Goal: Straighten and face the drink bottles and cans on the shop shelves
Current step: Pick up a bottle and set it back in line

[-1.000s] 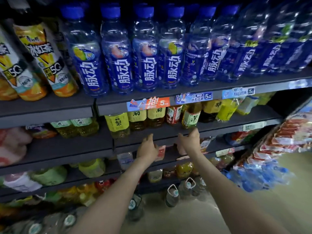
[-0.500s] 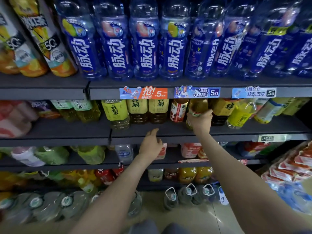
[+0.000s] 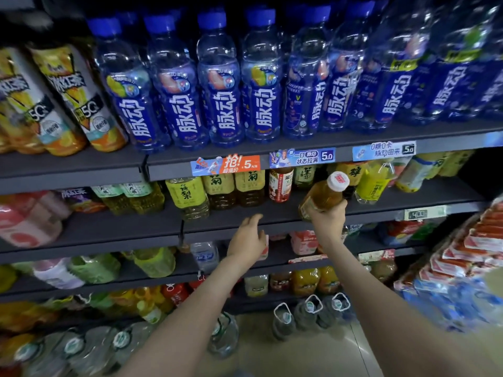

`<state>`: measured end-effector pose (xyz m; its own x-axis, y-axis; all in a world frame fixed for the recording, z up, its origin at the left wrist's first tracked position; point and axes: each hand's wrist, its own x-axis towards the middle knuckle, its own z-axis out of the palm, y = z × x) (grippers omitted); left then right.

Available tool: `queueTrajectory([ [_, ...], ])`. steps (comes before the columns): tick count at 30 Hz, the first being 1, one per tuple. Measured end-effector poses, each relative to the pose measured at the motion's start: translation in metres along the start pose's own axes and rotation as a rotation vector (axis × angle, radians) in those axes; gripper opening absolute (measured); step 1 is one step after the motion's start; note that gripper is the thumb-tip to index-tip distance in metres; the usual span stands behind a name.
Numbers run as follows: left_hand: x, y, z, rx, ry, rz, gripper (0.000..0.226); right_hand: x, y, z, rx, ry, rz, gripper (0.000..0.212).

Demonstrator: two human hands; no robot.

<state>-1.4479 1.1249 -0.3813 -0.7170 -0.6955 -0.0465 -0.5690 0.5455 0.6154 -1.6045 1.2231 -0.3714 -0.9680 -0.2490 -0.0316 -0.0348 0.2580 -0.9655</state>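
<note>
The right hand (image 3: pixel 328 219) grips an amber tea bottle (image 3: pixel 322 198), tilted with its white cap up, just in front of the middle shelf (image 3: pixel 114 229); the left hand (image 3: pixel 249 238) hovers empty, fingers relaxed, near that shelf's front edge

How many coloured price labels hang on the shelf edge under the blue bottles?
3: orange-and-blue label at left, dark blue label at centre, pale blue label at right; the blurred far end may hide another.

Two hands (image 3: pixel 246 238); one white-capped amber bottle (image 3: pixel 322 197).
</note>
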Motion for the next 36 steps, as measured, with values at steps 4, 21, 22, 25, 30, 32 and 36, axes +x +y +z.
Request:
queueTrajectory([
  [4,-0.003,0.007,0.012,0.004,-0.019,-0.014,0.045,-0.007,0.01,-0.013,-0.004,0.014,-0.001,0.051],
  [21,0.037,0.001,0.029,-0.079,0.171,0.054,0.044,0.04,0.002,0.026,-0.193,0.056,-0.087,0.062],
  [22,0.039,-0.003,0.03,-0.081,0.182,0.056,0.044,0.043,0.004,0.029,-0.19,0.053,-0.096,0.063],
  [25,0.043,-0.019,0.03,-0.069,0.221,0.048,0.044,0.04,0.013,0.038,-0.175,0.083,-0.154,0.067],
  [30,0.046,-0.044,0.031,-0.085,0.269,0.016,0.046,-0.013,0.04,0.07,-0.177,0.219,-0.452,0.072],
  [32,0.048,-0.051,0.029,-0.091,0.281,0.03,0.046,-0.016,0.044,0.087,-0.109,0.083,-0.496,0.071],
  [36,0.048,-0.066,0.022,-0.094,0.296,0.072,0.045,0.028,0.039,0.115,-0.055,-0.025,-0.421,0.082],
])
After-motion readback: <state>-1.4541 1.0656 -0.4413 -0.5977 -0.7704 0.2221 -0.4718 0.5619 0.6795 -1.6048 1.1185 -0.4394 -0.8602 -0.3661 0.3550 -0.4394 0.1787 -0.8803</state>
